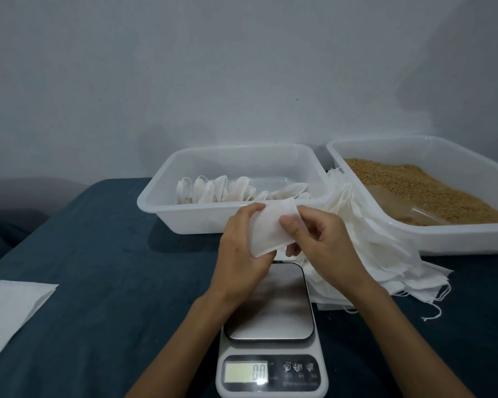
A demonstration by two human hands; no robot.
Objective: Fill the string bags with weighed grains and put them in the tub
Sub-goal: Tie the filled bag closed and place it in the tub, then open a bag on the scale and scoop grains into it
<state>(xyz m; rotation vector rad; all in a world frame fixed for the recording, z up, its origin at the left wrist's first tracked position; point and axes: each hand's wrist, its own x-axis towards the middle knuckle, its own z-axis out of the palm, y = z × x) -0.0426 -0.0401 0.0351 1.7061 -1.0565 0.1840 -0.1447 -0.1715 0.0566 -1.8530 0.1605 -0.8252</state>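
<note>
White bag (270, 228) — both hands pinching

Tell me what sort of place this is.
Probably a makeshift home packing station, not a factory: a dark blue cloth-covered table against a plain wall, a small digital kitchen scale, and white plastic tubs, one holding brown grain, one holding filled white bags.

Plain white string bag (270, 228), no pattern. Same white on the loose bag stack (365, 248) and the filled bags (213, 189). Translucent milky-white tub (202, 219) and second tub (457, 239). Golden-brown grains (420, 188). Dark teal tablecloth (98, 254). White scale (270, 340), silvery steel plate, black panel, pale greenish display. Grey-white wall (242, 67).
</note>
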